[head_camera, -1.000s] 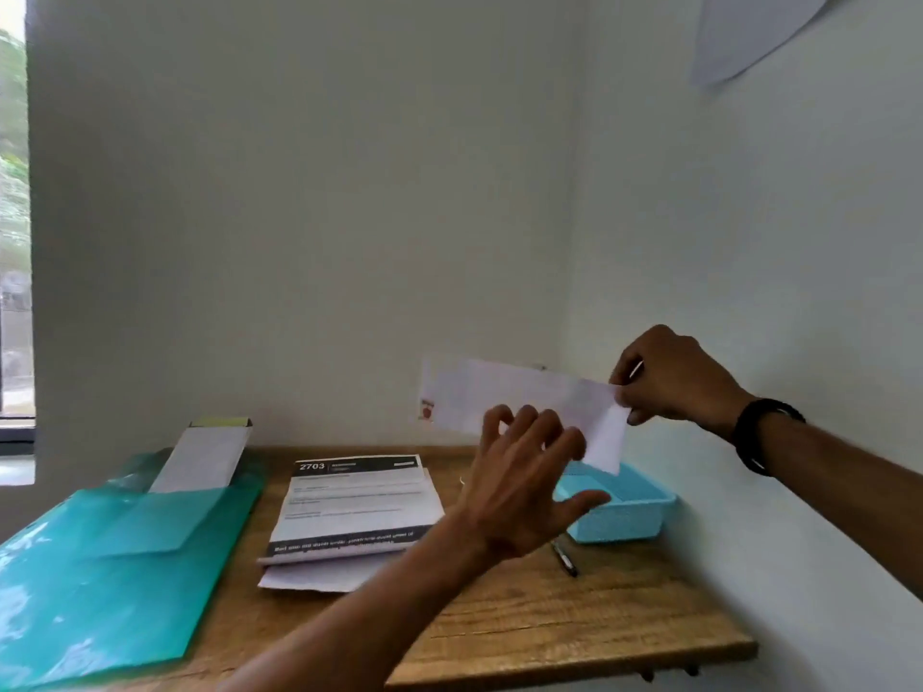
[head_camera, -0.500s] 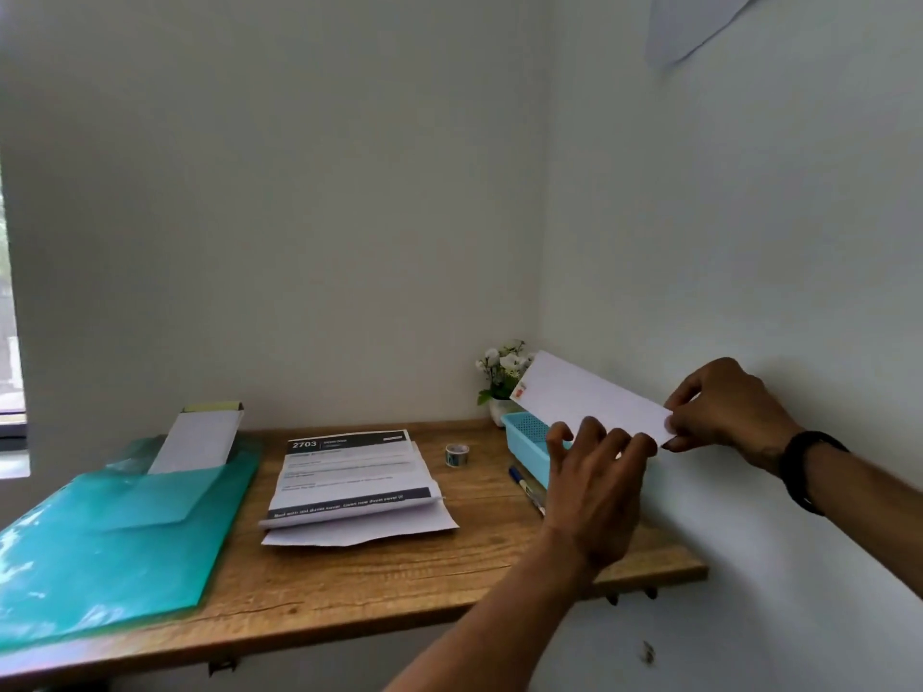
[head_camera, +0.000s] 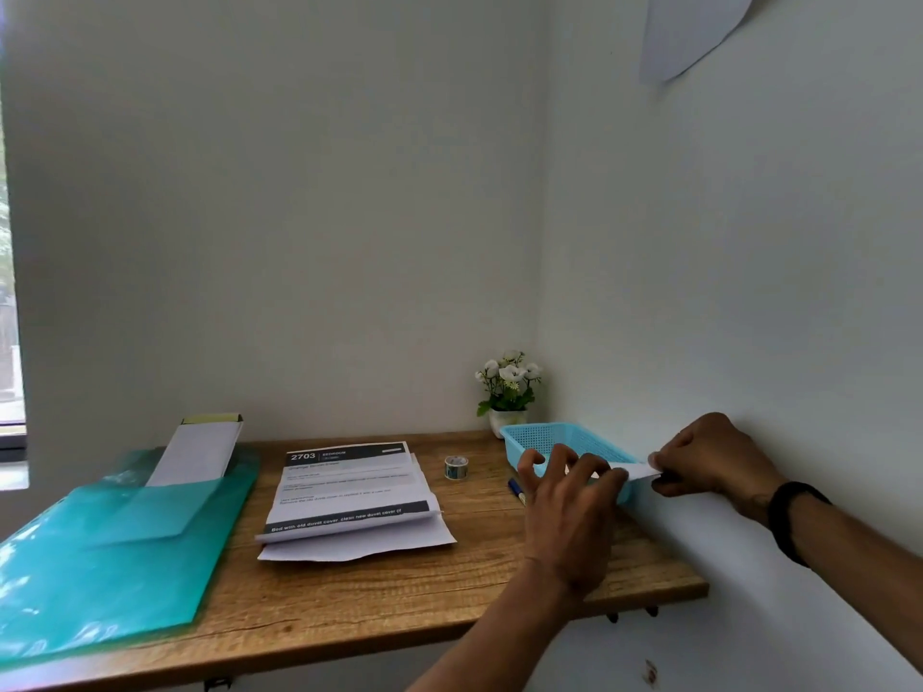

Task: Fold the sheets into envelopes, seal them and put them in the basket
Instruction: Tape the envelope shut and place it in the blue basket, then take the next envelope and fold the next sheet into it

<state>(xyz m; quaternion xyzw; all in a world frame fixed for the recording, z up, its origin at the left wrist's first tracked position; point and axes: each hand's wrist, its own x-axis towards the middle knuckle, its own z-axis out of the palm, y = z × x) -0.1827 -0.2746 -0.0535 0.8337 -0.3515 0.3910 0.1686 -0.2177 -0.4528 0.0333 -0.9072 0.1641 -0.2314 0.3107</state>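
— While the envelope [head_camera: 637, 471] is pinched at its near end by the right hand [head_camera: 709, 459], where is it held?

— Over the blue basket [head_camera: 559, 439], with the left hand's [head_camera: 567, 511] spread fingers laid on it.

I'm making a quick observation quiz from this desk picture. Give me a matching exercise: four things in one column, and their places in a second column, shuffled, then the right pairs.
Things:
1. tape roll
2. flower pot
3. folded envelope
4. green folder

Places:
A. at the left end of the desk
B. in the back corner, behind the blue basket
C. pinched by the right hand over the basket
D. on the desk between the printed sheets and the basket

Pairs: 1-D, 2-B, 3-C, 4-A
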